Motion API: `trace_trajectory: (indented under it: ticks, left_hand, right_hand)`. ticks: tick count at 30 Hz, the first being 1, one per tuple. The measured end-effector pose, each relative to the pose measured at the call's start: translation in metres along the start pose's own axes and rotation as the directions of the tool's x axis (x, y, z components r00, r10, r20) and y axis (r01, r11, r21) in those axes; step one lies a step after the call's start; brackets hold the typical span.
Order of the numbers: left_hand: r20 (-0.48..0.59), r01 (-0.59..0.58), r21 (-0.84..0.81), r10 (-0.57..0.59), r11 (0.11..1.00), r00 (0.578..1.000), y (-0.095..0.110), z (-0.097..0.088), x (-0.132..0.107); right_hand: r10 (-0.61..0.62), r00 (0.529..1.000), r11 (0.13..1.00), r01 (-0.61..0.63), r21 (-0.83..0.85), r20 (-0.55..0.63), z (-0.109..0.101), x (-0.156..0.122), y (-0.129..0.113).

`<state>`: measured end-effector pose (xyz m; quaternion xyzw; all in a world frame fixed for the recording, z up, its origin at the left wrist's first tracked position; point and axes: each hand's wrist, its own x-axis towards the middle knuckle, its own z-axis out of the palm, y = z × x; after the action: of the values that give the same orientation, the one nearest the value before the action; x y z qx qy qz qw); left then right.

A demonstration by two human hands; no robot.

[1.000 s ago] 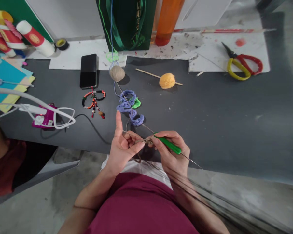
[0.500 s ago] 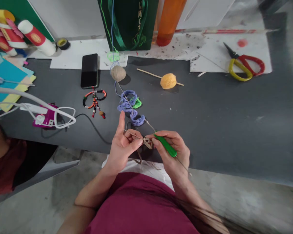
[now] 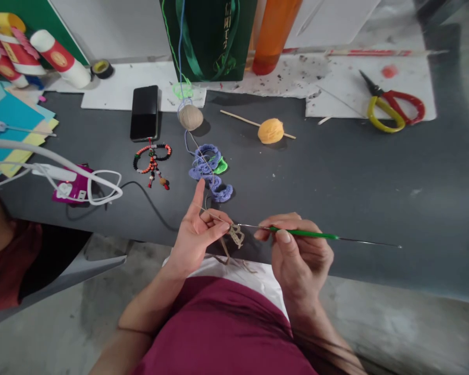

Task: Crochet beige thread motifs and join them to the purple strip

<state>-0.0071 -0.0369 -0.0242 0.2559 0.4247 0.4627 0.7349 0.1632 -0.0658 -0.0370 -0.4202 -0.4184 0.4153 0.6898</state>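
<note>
In the head view, the left hand [image 3: 197,234] pinches a small beige crocheted piece [image 3: 236,235] between thumb and fingers, with one finger raised; this piece is above the near edge of the dark table [image 3: 375,182]; the right hand [image 3: 300,252] is closed around a green-handled crochet hook [image 3: 303,234], held level, its metal end reaching the piece; farther away lie a beige yarn ball [image 3: 190,117] and a purple crocheted strip [image 3: 211,172].

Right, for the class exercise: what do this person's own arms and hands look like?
The left hand and right hand are ungloved. No sleeves cover the left forearm or right forearm; a thin dark band seems to circle the left one. A maroon top shows between them.
</note>
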Motion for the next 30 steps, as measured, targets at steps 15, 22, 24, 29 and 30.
trace_trajectory:
  ticks: [15, 22, 24, 29, 30]
  left_hand:
    - [-0.017, -0.002, 0.031, 0.003, 1.0, 1.0, 0.0007, 0.0028, -0.0014]
    - [-0.022, -0.009, 0.034, 0.01, 0.999, 1.0, 0.0011, 0.0036, -0.0019]
    - [-0.02, -0.005, 0.037, 0.006, 0.999, 1.0, 0.001, 0.0034, -0.002]
    - [-0.018, -0.016, 0.059, 0.017, 0.998, 1.0, 0.0003, 0.0019, -0.002]
    - [-0.017, -0.021, 0.059, 0.022, 0.998, 1.0, 0.0002, 0.0018, -0.0021]
  right_hand:
    - [-0.006, 0.998, 0.999, 0.009, -0.031, 0.07, -0.0006, -0.0031, -0.0007]
    - [-0.002, 0.997, 0.999, 0.006, -0.049, 0.074, -0.0027, -0.0037, -0.0004]
    - [-0.001, 0.996, 0.999, 0.006, -0.05, 0.084, -0.0025, -0.0034, -0.0001]
    - [-0.009, 0.996, 0.993, 0.019, -0.116, 0.087, -0.0014, -0.0031, 0.0002]
    - [-0.015, 0.996, 0.99, 0.027, -0.135, 0.091, -0.0013, -0.0033, 0.0003]
